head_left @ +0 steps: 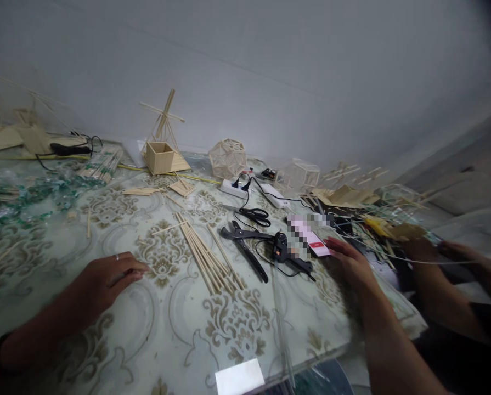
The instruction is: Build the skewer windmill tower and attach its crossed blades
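My left hand (116,274) is at the left of the table with its wrist low. A ring is on one finger, and the thumb and fingers are pressed together; whether anything small is between them I cannot make out. My right hand (350,260) reaches in with fingers stretched out, their tips at the near edge of a phone (306,235) with a lit, partly blurred screen. Beside the phone lies a black glue gun (282,249) with a clear glue stick. Cutting pliers (247,249), black-handled scissors (257,216) and a bundle of thin wooden sticks (208,258) lie between the hands.
White power strips (233,188) with cables stand behind the tools. Farther back are a wooden windmill-like model (160,158) and a stick-built polyhedron (227,158). Plastic wrappers (35,195) cover the left side. Another person's arms (438,285) reach in from the right. A white card (240,377) lies at the front edge.
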{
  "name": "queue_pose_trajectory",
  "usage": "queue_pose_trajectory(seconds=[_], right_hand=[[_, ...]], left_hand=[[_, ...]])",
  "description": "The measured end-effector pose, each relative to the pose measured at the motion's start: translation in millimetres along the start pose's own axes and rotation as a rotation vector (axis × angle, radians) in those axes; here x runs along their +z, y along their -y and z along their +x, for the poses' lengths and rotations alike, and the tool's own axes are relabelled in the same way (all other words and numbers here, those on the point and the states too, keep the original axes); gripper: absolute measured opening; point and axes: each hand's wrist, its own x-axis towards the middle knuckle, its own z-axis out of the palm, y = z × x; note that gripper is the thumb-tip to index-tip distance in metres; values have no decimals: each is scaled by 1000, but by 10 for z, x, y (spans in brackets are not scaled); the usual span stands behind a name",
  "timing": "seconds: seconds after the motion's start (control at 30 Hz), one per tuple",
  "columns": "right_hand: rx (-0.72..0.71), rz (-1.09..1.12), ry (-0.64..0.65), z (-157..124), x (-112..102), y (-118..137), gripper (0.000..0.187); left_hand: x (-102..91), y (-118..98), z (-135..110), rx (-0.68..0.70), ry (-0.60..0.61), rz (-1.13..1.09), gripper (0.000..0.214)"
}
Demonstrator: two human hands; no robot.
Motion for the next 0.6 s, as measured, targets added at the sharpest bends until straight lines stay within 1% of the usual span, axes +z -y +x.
queue_pose_trajectory(seconds=[0.23,0.37,0.47,0.6], right_hand=[[-41,-93,-3,-20,11,15,55],[-90,-188,-17,-21,21,74,49],[-177,-289,7,3,60,139,45],[-349,-467,52,61,172,211,48]], left_hand=[[-11,-44,18,35,9,-2,23],[-5,-40,8,4,1,-4,24],[22,-4,-11,-21,-26,-4,30],[61,0,-14,-50,-19,-30,34]])
